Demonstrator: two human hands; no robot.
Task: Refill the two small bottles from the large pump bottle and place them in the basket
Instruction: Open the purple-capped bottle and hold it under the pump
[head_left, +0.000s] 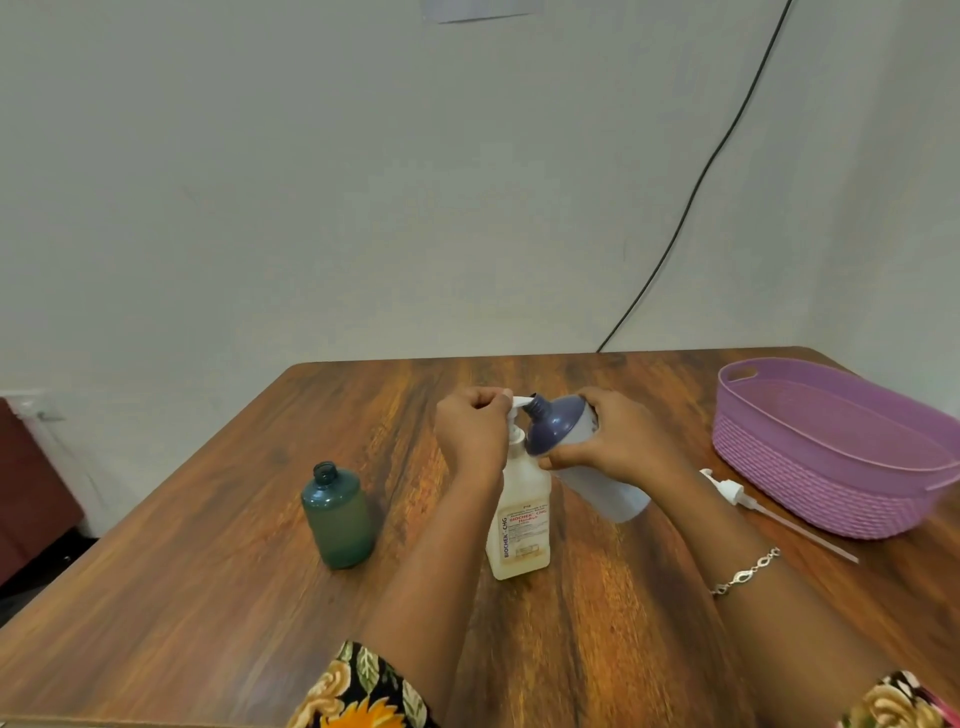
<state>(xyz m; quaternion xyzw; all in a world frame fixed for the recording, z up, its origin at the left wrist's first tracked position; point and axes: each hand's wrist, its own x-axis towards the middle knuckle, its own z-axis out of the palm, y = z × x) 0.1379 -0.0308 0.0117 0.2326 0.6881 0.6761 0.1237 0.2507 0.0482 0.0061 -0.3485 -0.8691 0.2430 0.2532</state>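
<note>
Floral sleeves frame a refill at the pump

Floral sleeves (358, 691) sit at the bottom edge of the head view, one on each forearm, and a silver chain bracelet (745, 571) circles the right wrist. Both arms reach forward over a brown wood-grain table (208, 597).

At the centre of the table stands the large pump bottle (519, 519), upright, pale and translucent with a printed label in red lettering. The left hand (470, 431) is curled over its white pump head, fingers closed round the top, with the nozzle (521, 401) pointing to the right. The right hand (623, 441) grips a white bottle (613, 493) with a dark blue shoulder and neck, fingers and thumb wrapped round its body. This bottle is off the table and tilted steeply, its open mouth brought against the tip of the nozzle and its base pointing down to the right.

A second small bottle, the green bottle (337, 514), stands upright and uncapped on the table, well apart to the left of the pump bottle. How full it is cannot be told.

On the right side of the table rests a purple basket (810, 467) with a woven-look wall and a handle slot; neither small bottle is in it. Between the right forearm and the basket lies a loose white pump (727, 488), its long dip tube flat on the wood.

Behind the table is a pale wall, down which a black cable (701, 182) runs slantwise to the table's far edge
</note>
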